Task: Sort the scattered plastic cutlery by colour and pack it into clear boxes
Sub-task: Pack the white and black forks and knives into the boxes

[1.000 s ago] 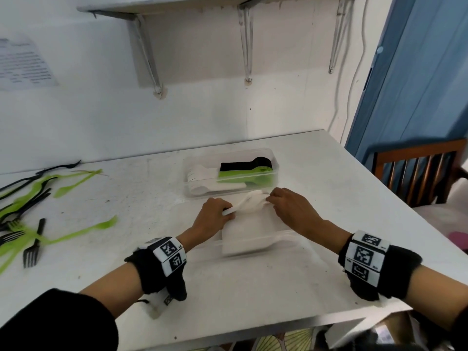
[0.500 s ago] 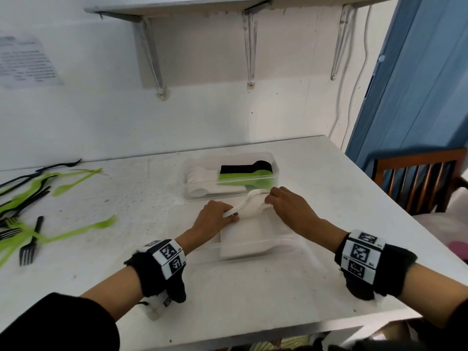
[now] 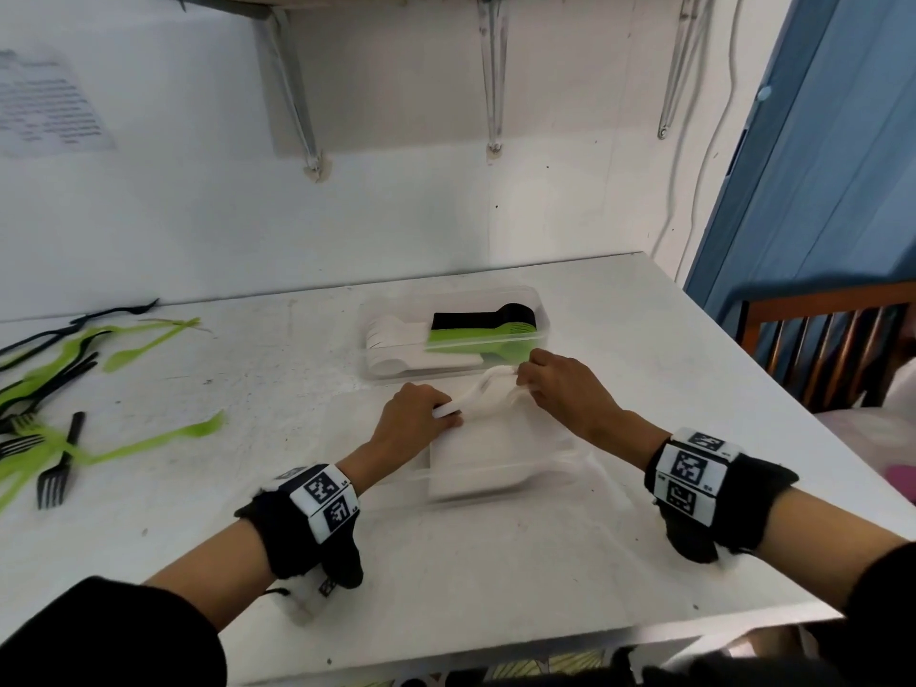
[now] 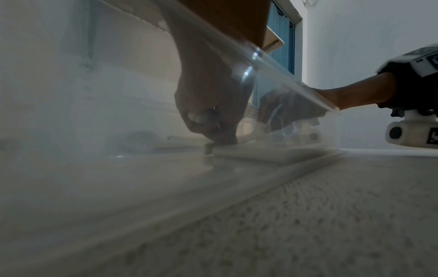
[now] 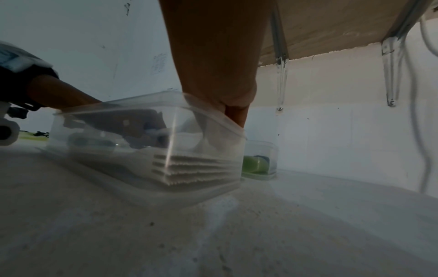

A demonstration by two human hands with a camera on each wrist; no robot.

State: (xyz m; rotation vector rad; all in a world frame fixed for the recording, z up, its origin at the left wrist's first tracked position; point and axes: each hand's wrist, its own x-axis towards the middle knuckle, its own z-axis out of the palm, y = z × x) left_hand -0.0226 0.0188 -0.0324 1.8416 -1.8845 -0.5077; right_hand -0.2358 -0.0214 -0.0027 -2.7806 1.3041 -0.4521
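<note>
Over the near clear plastic box (image 3: 570, 458) in the middle of the white bench (image 3: 495, 577), both my hands are down among the white plastic cutlery. My left hand (image 3: 414, 421) pinches the handle end of a white plastic utensil (image 3: 476, 396), fingers curled round it, and presses it against the stack of white cutlery (image 3: 488, 458) lying flat in the box. My right hand (image 3: 560, 389) has the other end of the same white piece in a closed grip at the far right corner of the box. From the right wrist view the stack (image 5: 189, 168) shows as several layers with serrated edges against the box's near wall (image 5: 113, 150), and my fingers (image 5: 234, 114) reach in over the rim.

Just beyond, touching or nearly touching the near box, a second clear plastic box (image 3: 543, 309) holds white pieces on its left, black ones (image 3: 483, 319) at the far right and lime-green ones (image 3: 481, 337) in front of them.

Far off at the left edge of the bench lie the loose lime-green and black plastic forks and spoons (image 3: 54, 389), tangled together, well apart from both boxes.
</note>
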